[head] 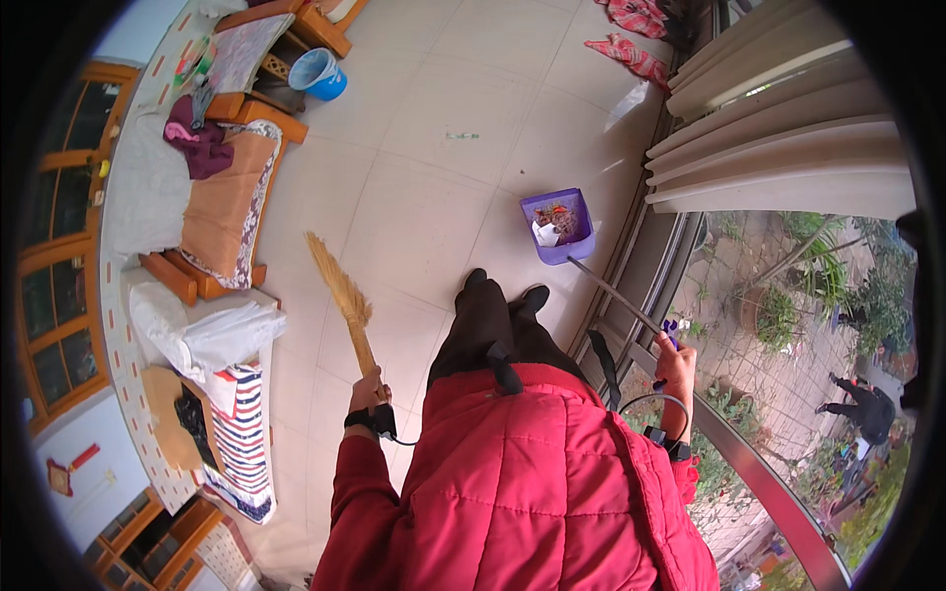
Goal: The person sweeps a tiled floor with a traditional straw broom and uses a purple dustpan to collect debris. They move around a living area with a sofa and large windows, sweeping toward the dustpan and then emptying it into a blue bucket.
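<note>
My left hand (369, 391) is closed around the handle of a straw broom (344, 288), whose bristles point ahead and to the left, over the tiled floor. My right hand (674, 363) grips the long handle of a purple plastic dustpan (553, 253). The dustpan is in front of my feet, to the right, close to the window track. Brown debris (562, 220) and a white crumpled scrap (545, 234) lie in it. A small dark speck (522, 172) and a greenish mark (463, 136) show on the floor beyond the dustpan.
Along the left stand a wooden sofa with an orange cushion (225, 207) and a blue bucket (318, 74). Sliding door tracks (635, 273) and beige curtains (776, 162) run down the right. Checkered red cloth (628, 59) lies at the far right. Outside, a person (865, 410) is among plants.
</note>
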Tool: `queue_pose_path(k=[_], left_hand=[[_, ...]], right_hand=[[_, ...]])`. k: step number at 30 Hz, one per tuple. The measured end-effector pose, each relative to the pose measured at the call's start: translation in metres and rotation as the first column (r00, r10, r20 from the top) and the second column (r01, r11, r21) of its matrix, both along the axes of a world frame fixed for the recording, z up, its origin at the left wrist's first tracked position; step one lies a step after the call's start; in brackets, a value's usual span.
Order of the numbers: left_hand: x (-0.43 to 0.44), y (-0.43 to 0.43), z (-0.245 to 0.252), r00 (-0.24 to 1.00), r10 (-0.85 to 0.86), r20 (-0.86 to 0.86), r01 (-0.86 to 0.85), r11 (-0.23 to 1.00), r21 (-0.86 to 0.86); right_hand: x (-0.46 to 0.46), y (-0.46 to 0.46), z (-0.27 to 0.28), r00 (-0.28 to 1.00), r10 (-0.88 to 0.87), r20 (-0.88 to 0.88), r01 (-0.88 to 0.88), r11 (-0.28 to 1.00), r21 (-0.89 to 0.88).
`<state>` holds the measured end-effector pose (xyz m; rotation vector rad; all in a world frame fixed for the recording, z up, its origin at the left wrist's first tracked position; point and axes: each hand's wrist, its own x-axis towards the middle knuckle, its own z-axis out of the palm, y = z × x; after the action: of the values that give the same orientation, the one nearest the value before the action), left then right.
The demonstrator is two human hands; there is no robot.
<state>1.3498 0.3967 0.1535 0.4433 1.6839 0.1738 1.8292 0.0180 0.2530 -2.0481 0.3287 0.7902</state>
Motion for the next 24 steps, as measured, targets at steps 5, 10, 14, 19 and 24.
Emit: queue_pose_path(k=[5,10,14,19,24], left_hand=[[-0.013,-0.017,-0.041,0.975,0.214,0.065,-0.212,0.976,-0.041],[0.031,0.004,-0.1,0.97,-0.097,0.225,0.025,0.954,0.3],[0.118,0.02,-0.127,0.573,-0.674,-0.466,0.724,0.151,0.673],[0.264,0.077,-0.162,0.52,-0.756,-0.399,0.699,0.107,0.707],[0.381,0.135,-0.117,0.739,0.167,0.653,-0.092,0.985,-0.148]], right_hand=[[0.037,-0.004,0.0,0.999,0.041,0.005,-0.041,0.999,-0.014],[0.072,0.005,0.004,0.995,0.101,-0.014,-0.101,0.995,-0.012],[0.098,0.017,0.009,0.995,0.095,-0.033,-0.096,0.995,-0.007],[0.132,0.038,0.015,0.993,0.116,-0.009,-0.116,0.993,0.006],[0.162,0.064,0.02,0.996,0.088,-0.016,-0.087,0.995,0.043]])
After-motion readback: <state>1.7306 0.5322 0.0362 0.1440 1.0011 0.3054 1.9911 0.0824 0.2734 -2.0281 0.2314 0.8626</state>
